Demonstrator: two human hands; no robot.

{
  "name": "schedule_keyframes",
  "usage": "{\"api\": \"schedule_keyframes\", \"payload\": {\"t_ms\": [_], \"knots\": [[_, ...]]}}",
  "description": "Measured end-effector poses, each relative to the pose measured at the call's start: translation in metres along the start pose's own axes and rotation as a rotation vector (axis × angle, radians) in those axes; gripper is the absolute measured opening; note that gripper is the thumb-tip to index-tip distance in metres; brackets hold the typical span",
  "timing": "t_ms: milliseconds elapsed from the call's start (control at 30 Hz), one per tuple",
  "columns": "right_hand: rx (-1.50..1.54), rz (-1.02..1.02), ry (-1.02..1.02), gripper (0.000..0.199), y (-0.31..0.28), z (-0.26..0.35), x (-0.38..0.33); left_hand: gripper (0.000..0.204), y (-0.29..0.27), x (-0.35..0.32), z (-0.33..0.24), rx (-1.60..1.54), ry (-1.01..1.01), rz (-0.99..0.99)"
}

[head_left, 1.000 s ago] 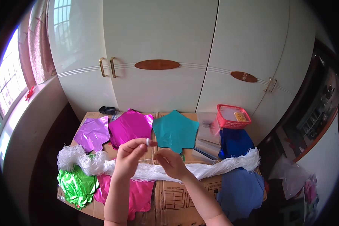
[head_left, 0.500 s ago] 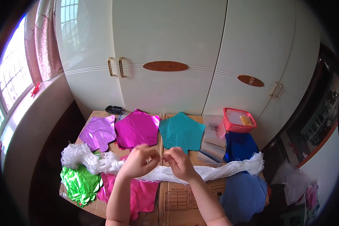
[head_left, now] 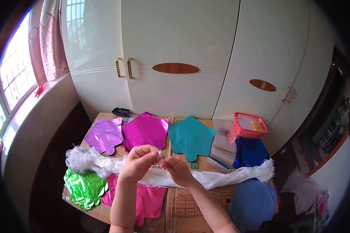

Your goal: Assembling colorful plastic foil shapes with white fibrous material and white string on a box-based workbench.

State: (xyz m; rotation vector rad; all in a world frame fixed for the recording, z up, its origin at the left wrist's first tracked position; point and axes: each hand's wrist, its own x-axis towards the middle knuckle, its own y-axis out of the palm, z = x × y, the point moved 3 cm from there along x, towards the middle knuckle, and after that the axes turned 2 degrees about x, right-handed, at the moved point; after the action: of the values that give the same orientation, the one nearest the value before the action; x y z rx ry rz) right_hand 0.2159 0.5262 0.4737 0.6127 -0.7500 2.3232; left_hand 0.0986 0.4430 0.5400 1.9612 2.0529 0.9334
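My left hand (head_left: 140, 161) and my right hand (head_left: 177, 169) meet above a long hank of white string (head_left: 221, 178) that lies across flattened cardboard boxes (head_left: 184, 204). Both pinch a short piece of thin white string (head_left: 156, 166) stretched between their fingertips. Flat foil star balloons lie around the hands: a magenta one (head_left: 146, 131), a teal one (head_left: 190, 136), a light purple one (head_left: 103, 134), a green one (head_left: 84, 188), a pink one (head_left: 147, 200) and blue ones (head_left: 252, 198).
A red plastic basket (head_left: 249, 125) stands at the back right near clear packets (head_left: 223, 139). A small black object (head_left: 121, 112) lies at the back left. White wardrobe doors (head_left: 182, 58) with brass handles rise behind. A window (head_left: 9, 81) is at left.
Both hands have dropped lower and closer to the white string hank, and stay together on the thin string. The view has shifted slightly.
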Motion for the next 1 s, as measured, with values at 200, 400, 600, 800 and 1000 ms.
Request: {"api": "schedule_keyframes", "payload": {"t_ms": [200,400,600,800,1000], "knots": [[-0.071,-0.063,-0.012,0.006,-0.012,0.012,0.005,0.011,-0.002,0.003,-0.005,1.489,0.105,0.0],[-0.003,0.012,0.005,0.008,0.007,0.0,0.002,0.023,-0.01,0.003,0.007,0.02,-0.11,-0.048],[-0.041,-0.081,0.024,0.009,-0.008,0.009,0.005,0.008,-0.001,0.005,-0.001,1.521,0.259,-0.115],[-0.153,-0.025,-0.08,0.009,0.014,0.008,0.008,0.014,-0.025,-0.021,-0.014,0.83,-0.3,-0.072],[0.116,0.15,0.155,0.016,0.078,-0.017,0.011,0.01,-0.033,-0.042,-0.035,0.229,-0.208,-0.19]]}}
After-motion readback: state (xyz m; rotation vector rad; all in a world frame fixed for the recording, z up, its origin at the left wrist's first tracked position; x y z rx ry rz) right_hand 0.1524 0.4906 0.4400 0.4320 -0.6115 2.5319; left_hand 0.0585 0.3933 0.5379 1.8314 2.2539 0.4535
